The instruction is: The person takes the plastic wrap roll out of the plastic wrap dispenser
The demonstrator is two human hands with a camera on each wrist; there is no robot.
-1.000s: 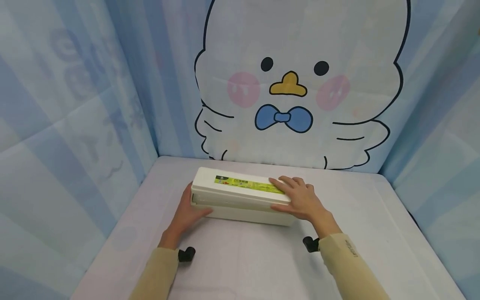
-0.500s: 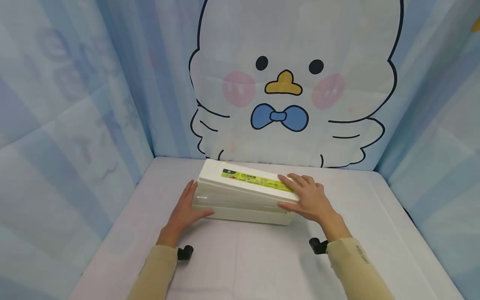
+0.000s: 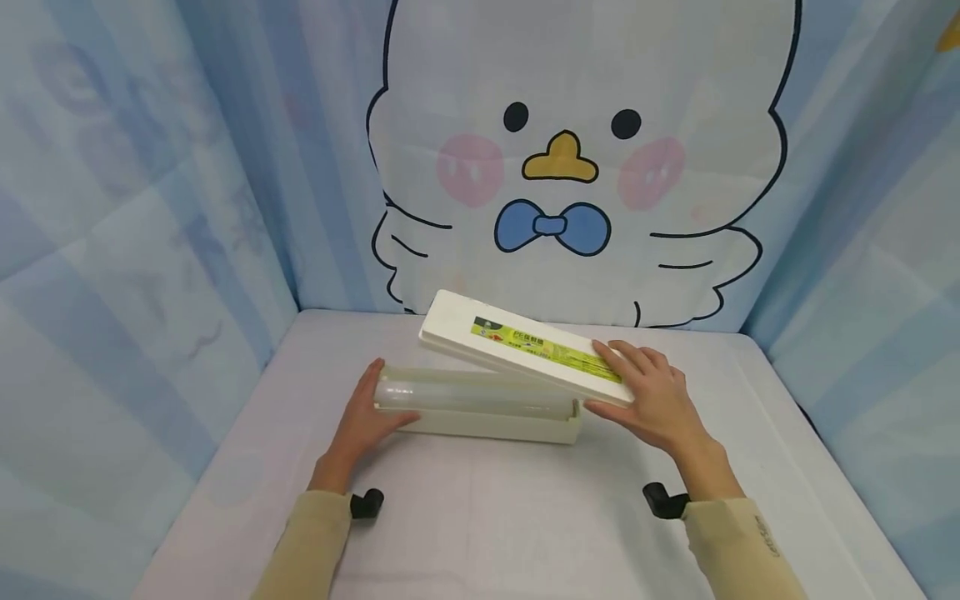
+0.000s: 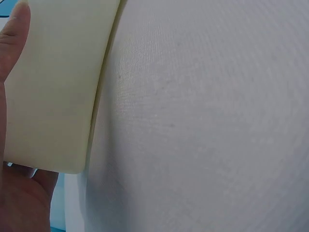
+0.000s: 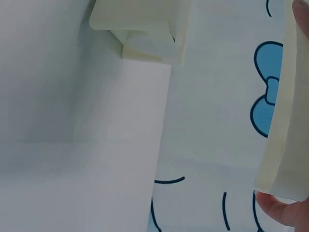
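Lid off, rest not done. Right hand grasps the near-right end of the white lid, thumb on the near edge, fingers over the top; lid is held tilted, left end higher, above and behind the base. Right wrist view shows a gap between lid and base. Left hand grips the base's left end — thumb along the front wall, other fingers round the end. Base sits on the tabletop, with the translucent roll lying lengthwise in it, uncovered. Done: box parted, roll exposed. Left, as far as shown: lid not yet set down, roll not lifted out — judged early on.
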